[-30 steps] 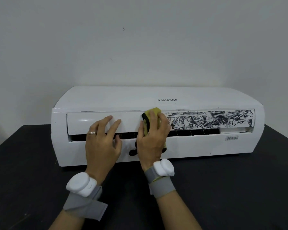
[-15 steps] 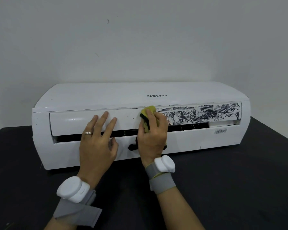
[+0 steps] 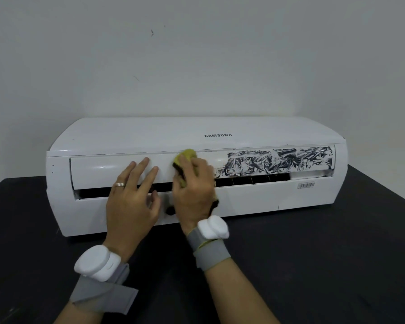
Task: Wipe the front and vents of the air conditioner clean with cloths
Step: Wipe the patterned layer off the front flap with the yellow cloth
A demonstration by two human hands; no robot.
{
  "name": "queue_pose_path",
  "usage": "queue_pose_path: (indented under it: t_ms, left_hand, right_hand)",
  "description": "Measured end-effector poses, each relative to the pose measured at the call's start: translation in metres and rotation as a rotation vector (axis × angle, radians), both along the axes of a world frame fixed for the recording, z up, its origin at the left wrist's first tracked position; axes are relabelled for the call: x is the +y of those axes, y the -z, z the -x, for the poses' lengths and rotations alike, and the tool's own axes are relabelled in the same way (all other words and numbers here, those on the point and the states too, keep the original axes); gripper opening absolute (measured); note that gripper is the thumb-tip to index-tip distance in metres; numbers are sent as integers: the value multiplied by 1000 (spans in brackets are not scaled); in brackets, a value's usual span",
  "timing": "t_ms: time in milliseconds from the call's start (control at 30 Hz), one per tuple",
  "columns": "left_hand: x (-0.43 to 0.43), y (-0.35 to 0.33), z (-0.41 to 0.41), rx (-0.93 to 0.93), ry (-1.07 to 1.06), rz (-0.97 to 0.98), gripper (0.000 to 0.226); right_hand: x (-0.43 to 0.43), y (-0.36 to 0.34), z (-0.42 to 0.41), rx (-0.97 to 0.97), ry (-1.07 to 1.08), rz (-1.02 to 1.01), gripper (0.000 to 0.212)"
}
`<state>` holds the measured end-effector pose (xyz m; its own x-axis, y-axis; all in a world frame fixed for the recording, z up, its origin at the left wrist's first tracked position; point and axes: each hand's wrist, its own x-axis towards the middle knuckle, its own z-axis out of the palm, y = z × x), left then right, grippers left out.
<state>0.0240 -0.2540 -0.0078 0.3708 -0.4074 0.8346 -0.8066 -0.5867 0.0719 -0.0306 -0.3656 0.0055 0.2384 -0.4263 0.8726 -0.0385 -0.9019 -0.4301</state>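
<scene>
a white samsung air conditioner lies on a black table in front of a pale wall. the right hand presses a yellow-green cloth against the long front flap, near its middle and just under its upper edge. its fingers are curled over the cloth and hold it, and a dark part of the cloth shows below the palm. the left hand rests on the same flap just to the left, touching it with straight, slightly spread fingers, and it holds nothing. its thumb lies lower, near the open vent slot. a ring is on one finger of this hand. the right part of the flap is covered with black smeared marks, while the left part is white and glossy. a barcode sticker sits under the flap at the right end. each wrist carries a white device on a grey strap.
</scene>
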Motion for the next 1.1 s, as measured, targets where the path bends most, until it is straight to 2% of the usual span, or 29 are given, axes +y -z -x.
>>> queue_pose_path:
  t_ms: [100,233,400,533,633,733,933,1000,1100]
  left_hand:
    - [1,1,-1,20,14,30,46]
    - [2,4,-5,-10,23,57,42]
    - [2,5,-8,-22,27,96,39]
    - [3,2,-7,0,44,110,39]
    - [5,0,-5,51,50,155,39]
    - [8,-3,-4,115,95,214,37]
    - [13,-11,-6,199,174,350,35]
    - [16,-14,-7,162,174,356,35]
    - [16,-15,-5,93,170,302,34]
  right_hand:
    - [13,0,-6,32,-61,123,29]
    - [-14,5,7,57,-24,286,32]
    - [-64,27,39,-23,116,188,28]
    - [-64,28,37,-91,182,46,22]
    - [-42,21,22,-155,155,-58,17]
    - [-18,14,7,-157,101,-66,10]
    - [39,5,-28,-38,-111,79,27]
    - [42,4,-31,-12,-184,128,30]
    - [29,5,-25,28,-169,212,27]
